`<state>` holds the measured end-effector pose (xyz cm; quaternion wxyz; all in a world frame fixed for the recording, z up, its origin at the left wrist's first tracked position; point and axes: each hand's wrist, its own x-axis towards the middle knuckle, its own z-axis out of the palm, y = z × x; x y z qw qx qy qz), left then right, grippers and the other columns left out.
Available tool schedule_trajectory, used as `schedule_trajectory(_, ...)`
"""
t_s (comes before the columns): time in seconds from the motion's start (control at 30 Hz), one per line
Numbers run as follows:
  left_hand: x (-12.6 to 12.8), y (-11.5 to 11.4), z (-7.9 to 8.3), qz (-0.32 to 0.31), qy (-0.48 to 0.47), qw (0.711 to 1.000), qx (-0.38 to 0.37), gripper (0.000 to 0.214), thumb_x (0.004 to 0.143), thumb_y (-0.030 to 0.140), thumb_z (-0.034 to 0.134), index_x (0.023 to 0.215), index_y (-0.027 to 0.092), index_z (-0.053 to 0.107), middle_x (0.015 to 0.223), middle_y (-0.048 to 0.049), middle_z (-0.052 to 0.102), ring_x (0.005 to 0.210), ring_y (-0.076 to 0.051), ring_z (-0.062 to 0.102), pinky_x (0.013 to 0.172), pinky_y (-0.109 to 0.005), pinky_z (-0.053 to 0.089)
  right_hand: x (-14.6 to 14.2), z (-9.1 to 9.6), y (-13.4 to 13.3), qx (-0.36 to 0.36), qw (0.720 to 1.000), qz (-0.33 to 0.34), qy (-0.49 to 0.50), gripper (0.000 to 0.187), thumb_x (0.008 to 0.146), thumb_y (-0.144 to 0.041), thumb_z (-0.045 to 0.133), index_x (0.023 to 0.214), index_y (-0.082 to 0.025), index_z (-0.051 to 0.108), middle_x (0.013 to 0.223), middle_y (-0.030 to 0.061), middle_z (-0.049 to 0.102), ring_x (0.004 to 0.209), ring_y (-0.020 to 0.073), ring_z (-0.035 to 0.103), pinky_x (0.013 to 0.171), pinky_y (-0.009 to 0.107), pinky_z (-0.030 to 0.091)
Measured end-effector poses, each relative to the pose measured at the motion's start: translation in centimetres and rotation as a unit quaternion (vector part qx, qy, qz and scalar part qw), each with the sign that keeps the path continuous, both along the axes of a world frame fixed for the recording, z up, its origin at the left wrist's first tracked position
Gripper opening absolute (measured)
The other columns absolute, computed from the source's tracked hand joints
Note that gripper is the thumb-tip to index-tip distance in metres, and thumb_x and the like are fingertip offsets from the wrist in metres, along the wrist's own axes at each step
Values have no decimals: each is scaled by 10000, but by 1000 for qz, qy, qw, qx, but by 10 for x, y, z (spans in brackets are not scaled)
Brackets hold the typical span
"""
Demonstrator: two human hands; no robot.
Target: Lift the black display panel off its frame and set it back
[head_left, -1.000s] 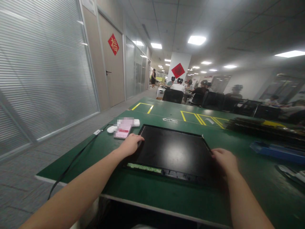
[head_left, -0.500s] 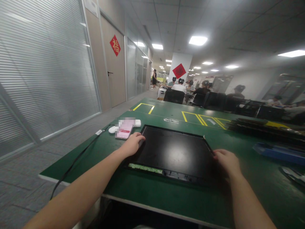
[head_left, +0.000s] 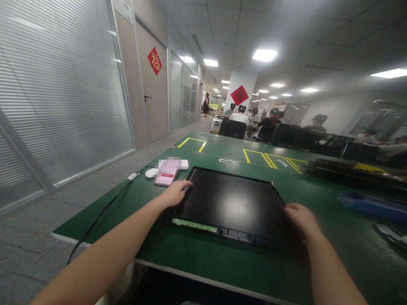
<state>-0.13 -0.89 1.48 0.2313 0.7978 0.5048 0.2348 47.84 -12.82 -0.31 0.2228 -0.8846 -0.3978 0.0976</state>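
Note:
A black display panel [head_left: 232,199] with a thin dark frame lies screen up, low over the green table. Along its near edge runs a green circuit board strip [head_left: 194,225], with a dark strip to the right of it. My left hand [head_left: 174,192] grips the panel's left edge, thumb on top and the other fingers mostly hidden. On the opposite side my right hand [head_left: 302,218] is closed on the right edge, its fingertips partly out of sight. A ceiling light is mirrored in the dark screen.
Left of the panel lie a phone [head_left: 165,174] and a white object [head_left: 150,173], with a black cable [head_left: 104,212] trailing over the edge. A stack of dark panels [head_left: 356,173] and a blue tray [head_left: 369,205] stand on the right. Several people sit beyond the green table [head_left: 222,271].
Both hands keep hold of the panel's sides. My left hand's fingers have closed in slightly on its edge; the panel has barely shifted.

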Motion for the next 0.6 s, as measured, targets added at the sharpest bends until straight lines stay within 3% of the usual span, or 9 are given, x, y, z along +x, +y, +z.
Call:
schedule_trajectory(0.1,-4,1,4,6,-114,992,-62,556,646,25,521,1117,202,757,1276,-76,715,1230,-296,625,1076,-381,449,-3,0,-1,-4,1000,5,3,333,777,-370,553,1004,-203,731,1080,103,748,1002,290,682,821,367,524)
schedule_trajectory(0.2,-4,0,8,17,-229,965,-129,535,622,39,578,1099,204,757,1198,-70,745,1129,-299,672,950,-358,534,-1,-3,-2,1,1000,1,0,344,774,-383,552,1012,-205,724,1080,108,746,1000,293,682,833,379,525)
schedule_trajectory(0.3,-1,-4,12,14,-341,914,-222,564,650,55,630,1189,199,710,1174,-85,747,1029,-288,711,791,-333,587,3,-6,-2,13,1000,0,-14,354,776,-393,536,1010,-207,727,1062,123,746,968,303,684,826,413,531)
schedule_trajectory(0.37,2,-6,14,5,-417,872,-255,562,650,34,655,1182,206,701,1276,-90,705,1067,-274,704,750,-298,594,5,-7,-2,16,1000,-2,-13,349,774,-388,532,1001,-210,729,1061,126,746,958,303,685,823,421,535)
schedule_trajectory(0.47,7,-8,15,17,-488,825,-284,558,634,-23,634,1140,204,694,1360,-92,657,1053,-261,713,704,-289,608,4,-6,-3,9,1000,-3,-2,360,778,-382,525,1021,-204,723,1090,127,740,974,305,683,831,420,538)
schedule_trajectory(0.6,10,-6,11,53,-545,786,-287,519,641,-73,606,1089,177,679,1326,-102,677,960,-218,740,660,-251,604,0,-4,-4,-6,1000,-6,8,404,801,-401,497,1078,-194,706,1139,128,727,1024,317,673,851,425,535)
